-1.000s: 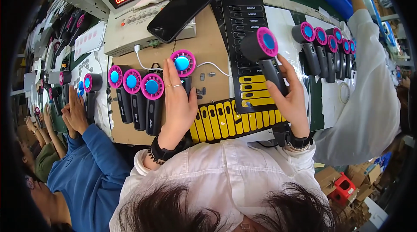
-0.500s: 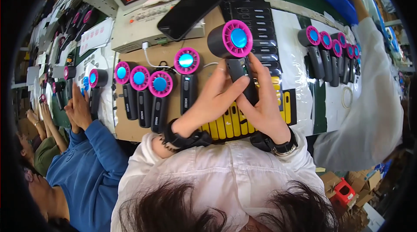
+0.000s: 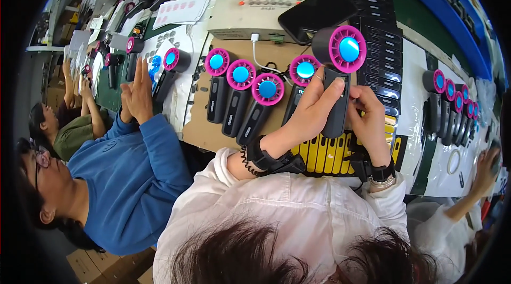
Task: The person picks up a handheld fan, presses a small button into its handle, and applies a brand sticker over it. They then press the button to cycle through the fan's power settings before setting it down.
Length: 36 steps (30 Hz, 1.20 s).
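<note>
A dark handheld fan (image 3: 335, 109) with a pink grille and a blue centre is held up before me, head away from me. My left hand (image 3: 313, 111) is closed around its handle, thumb pressed on the front face. Beside the handle's right edge, my right hand (image 3: 371, 119) has its fingers curled together; what they pinch, if anything, is hidden. To the left, a fan with a lit centre (image 3: 305, 70) lies partly behind my left hand. Three similar fans (image 3: 234, 97) lie further left on the brown board (image 3: 199, 129).
Yellow handle-shaped pieces (image 3: 324, 155) lie below my hands; black ones (image 3: 380, 60) are stacked beyond. A black phone (image 3: 318, 15) rests against a meter box (image 3: 229, 18) with a white cable. More fans (image 3: 450, 103) lie right. Co-workers sit left, one in a blue sleeve (image 3: 159, 143), and right.
My view has swung left, so the bench appears further right. My right hand has shifted from around the lower handle to its right edge. The right co-worker's arm has come down from the blue shelf.
</note>
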Each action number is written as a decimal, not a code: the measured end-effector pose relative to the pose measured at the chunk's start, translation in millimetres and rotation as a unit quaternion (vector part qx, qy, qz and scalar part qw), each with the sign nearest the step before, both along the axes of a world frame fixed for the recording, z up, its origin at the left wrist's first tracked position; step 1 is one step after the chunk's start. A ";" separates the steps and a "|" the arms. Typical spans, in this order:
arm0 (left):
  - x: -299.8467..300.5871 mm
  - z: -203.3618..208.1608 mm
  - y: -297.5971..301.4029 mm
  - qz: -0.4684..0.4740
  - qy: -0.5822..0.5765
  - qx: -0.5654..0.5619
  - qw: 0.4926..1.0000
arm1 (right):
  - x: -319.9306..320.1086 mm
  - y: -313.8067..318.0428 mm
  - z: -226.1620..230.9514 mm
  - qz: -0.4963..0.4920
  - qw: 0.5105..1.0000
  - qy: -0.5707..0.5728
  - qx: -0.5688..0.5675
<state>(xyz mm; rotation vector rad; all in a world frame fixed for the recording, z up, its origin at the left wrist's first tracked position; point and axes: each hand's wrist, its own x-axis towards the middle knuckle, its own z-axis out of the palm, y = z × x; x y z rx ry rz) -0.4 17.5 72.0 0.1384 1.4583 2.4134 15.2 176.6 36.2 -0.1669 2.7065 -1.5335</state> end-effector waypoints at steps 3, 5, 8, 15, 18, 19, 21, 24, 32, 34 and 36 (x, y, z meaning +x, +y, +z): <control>-1.6 -1.0 -5.6 0.014 -0.001 0.010 1.000 | -1.3 -17.2 -7.5 0.050 0.992 0.077 0.087; -4.2 -2.1 -5.3 0.032 0.016 -0.010 0.999 | -4.5 -20.6 -20.7 0.071 0.982 0.111 0.132; -5.3 3.1 -8.5 -0.001 -0.043 0.027 0.999 | -11.3 -24.8 -52.7 0.005 0.996 -0.014 -0.089; -5.1 -4.9 -13.7 -0.023 -0.079 0.029 0.996 | -10.7 -20.5 -23.3 0.128 0.965 0.117 0.196; -2.4 -3.4 -11.5 -0.007 -0.074 0.036 0.997 | -10.1 -19.0 -18.7 0.135 0.959 0.127 0.215; -2.0 -3.3 -11.6 -0.006 -0.079 0.036 0.996 | -9.7 -19.7 -13.6 0.133 0.961 0.121 0.211; -1.7 -3.9 -10.5 -0.006 -0.089 0.040 0.995 | -9.4 -18.8 -11.9 0.131 0.962 0.115 0.209; -4.9 -6.1 -11.0 -0.041 -0.111 0.057 0.991 | -9.7 -15.7 -14.3 0.135 0.960 0.110 0.219; -0.7 -8.5 -18.2 -0.054 0.093 -0.120 0.987 | -8.3 1.9 6.4 -0.009 0.998 -0.014 0.067; -3.2 -10.1 -15.5 -0.029 0.199 -0.211 0.956 | -5.6 11.3 14.7 -0.028 0.997 -0.055 -0.044; -6.7 -11.3 -14.0 -0.052 0.007 -0.105 0.993 | -1.9 15.7 23.3 -0.040 0.949 -0.128 -0.285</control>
